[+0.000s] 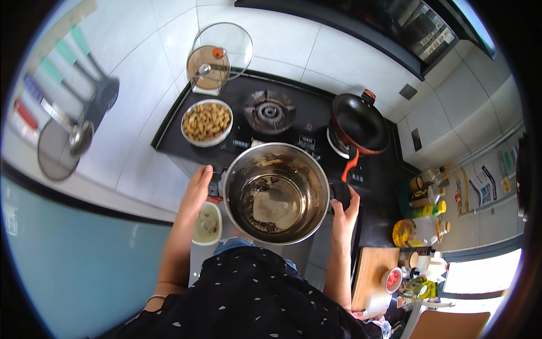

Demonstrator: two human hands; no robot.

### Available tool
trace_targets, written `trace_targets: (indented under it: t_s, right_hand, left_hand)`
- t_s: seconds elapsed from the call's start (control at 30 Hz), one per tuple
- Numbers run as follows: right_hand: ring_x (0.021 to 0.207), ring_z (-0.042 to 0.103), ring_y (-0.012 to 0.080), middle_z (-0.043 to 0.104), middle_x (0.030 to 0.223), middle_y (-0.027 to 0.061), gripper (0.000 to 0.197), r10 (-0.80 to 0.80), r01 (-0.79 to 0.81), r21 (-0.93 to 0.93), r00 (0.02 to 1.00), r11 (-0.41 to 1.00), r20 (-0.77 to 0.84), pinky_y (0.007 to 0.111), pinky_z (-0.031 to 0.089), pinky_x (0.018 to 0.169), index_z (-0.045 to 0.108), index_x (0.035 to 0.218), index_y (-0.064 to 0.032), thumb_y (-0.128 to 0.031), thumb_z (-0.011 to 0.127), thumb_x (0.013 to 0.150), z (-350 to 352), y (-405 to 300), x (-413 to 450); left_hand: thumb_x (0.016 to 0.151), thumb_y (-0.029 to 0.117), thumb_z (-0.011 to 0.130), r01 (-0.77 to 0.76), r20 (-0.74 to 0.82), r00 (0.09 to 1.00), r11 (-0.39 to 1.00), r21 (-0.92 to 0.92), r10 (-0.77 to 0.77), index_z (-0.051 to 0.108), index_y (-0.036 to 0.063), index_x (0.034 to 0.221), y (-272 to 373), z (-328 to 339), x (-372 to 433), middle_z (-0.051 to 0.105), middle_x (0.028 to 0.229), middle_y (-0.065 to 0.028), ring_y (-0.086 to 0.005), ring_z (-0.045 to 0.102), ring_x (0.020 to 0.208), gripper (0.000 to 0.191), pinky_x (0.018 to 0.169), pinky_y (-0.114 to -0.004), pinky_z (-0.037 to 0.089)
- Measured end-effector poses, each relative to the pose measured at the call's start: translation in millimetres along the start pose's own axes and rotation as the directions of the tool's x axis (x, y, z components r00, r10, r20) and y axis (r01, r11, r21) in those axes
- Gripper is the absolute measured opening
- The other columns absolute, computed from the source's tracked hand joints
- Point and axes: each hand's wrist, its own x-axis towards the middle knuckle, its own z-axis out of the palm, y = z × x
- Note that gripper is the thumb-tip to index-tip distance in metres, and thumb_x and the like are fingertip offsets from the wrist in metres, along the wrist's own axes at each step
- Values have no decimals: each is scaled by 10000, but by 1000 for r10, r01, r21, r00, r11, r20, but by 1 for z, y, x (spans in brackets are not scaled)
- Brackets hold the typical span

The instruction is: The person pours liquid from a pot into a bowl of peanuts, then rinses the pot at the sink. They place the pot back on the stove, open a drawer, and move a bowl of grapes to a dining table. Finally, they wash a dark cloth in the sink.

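Observation:
Between my two hands is a deep stainless steel pot [277, 207], held in front of my body at the stove's front edge. Dark residue lies scattered over its bottom, mostly along the left and lower side. My left hand [199, 188] grips one black side handle, and my right hand [346, 209] grips the other. Beyond the pot is a bare gas burner [269, 112] on the black cooktop [305, 104]. A white bowl [207, 143] full of peanuts in their shells stands to the burner's left.
A black wok [360, 123] with a red handle rests on the right burner. Glass lids [223, 34] lean in a rack at the back left. Below my left hand is a pale bin [207, 243]. Oil bottles [417, 232] and a wooden cutting board [372, 273] occupy the right counter.

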Motion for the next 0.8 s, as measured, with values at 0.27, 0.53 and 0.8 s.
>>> trace_targets:
  t_s: [0.27, 0.53, 0.8]
  right_hand:
    - [642, 512, 100, 549, 906, 73, 475, 98, -98, -30, 995, 995, -16, 227, 439, 558, 424, 1218, -5, -6, 559, 763, 110, 1, 156]
    - [598, 538, 89, 587, 863, 66, 525, 65, -67, -101, 998, 993, -22, 218, 445, 530, 389, 1291, -10, -13, 599, 810, 184, 47, 261]
    - [635, 605, 147, 610, 970, 143, 565, 129, -131, -260, 991, 957, -24, 274, 502, 608, 355, 1335, -18, -86, 603, 832, 198, 58, 308]
  left_hand:
    - [938, 451, 417, -159, 5, 987, 954, 252, 163, 524, 32, 982, 66, 7, 212, 544, 665, -39, -121, 491, 423, 434, 382, -237, 389]
    - [940, 447, 402, -82, -22, 995, 943, 323, 94, 506, 39, 963, 71, 16, 367, 567, 713, -77, -169, 599, 492, 422, 400, -249, 446]
    - [933, 484, 385, -3, 37, 999, 962, 273, -7, 499, 47, 1006, 47, 25, 419, 567, 747, -74, -191, 622, 520, 457, 399, -257, 460]
